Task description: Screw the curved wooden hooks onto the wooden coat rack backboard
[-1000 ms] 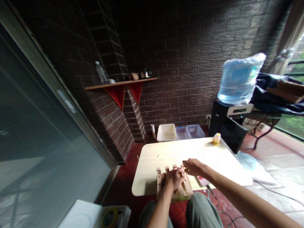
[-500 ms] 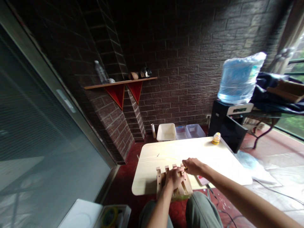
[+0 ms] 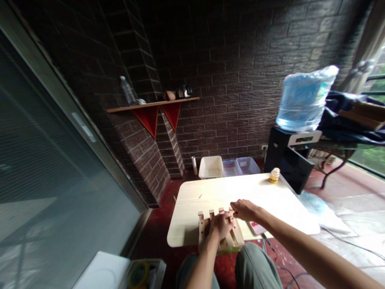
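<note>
A slatted wooden piece (image 3: 201, 227) with dark holes in its slats lies at the near edge of the pale table (image 3: 183, 224), partly overhanging it. My left hand (image 3: 221, 225) lies across the middle slats, its fingers curled over the wood toward the rightmost slat. Beside that slat's far end, my right hand (image 3: 243, 208) is closed around something small with a yellowish bit showing. The fingers hide most of it, so its kind cannot be made out.
A yellow-and-clear container (image 3: 274, 176) stands at the table's far right corner. One thin dark item (image 3: 200, 196) lies toward the far left. A pink-and-white flat object (image 3: 256, 228) sits by the near edge with a cable. Plastic bins (image 3: 211, 167) stand behind.
</note>
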Action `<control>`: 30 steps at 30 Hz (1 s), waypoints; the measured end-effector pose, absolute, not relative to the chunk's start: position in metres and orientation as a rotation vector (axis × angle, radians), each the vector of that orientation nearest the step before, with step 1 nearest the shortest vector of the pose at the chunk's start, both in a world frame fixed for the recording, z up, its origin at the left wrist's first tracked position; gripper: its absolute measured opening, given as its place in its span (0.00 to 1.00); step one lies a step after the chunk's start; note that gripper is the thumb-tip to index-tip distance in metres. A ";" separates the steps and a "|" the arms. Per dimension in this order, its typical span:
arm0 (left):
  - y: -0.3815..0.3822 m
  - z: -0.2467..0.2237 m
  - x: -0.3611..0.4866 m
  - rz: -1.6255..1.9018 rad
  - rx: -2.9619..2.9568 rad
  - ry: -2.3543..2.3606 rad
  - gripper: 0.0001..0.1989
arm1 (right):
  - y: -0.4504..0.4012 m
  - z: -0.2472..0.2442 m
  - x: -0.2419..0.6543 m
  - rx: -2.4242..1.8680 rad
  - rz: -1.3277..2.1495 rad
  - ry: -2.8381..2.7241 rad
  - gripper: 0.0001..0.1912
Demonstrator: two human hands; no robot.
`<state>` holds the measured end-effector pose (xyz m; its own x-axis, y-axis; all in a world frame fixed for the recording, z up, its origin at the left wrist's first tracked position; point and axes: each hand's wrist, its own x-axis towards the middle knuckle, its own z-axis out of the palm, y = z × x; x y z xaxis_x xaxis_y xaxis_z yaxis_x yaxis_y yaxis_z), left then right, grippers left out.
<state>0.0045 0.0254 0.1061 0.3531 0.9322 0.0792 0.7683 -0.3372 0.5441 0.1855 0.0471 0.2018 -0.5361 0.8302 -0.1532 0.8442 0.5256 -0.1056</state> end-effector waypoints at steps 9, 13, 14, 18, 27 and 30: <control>0.027 0.102 0.005 0.563 2.207 1.486 0.16 | 0.048 0.202 0.184 1.488 -0.205 2.685 0.10; 0.028 0.099 0.005 0.577 2.214 1.477 0.16 | 0.046 0.201 0.184 1.481 -0.209 2.699 0.12; 0.028 0.098 0.005 0.580 2.218 1.470 0.16 | 0.046 0.201 0.184 1.476 -0.211 2.700 0.13; 0.028 0.096 0.005 0.599 2.220 1.455 0.15 | 0.050 0.198 0.186 1.473 -0.206 2.684 0.13; 0.030 0.091 0.005 0.670 2.204 1.424 0.13 | 0.051 0.202 0.181 1.470 -0.187 2.679 0.13; 0.031 0.089 0.006 0.699 2.201 1.403 0.13 | 0.050 0.201 0.180 1.450 -0.185 2.698 0.16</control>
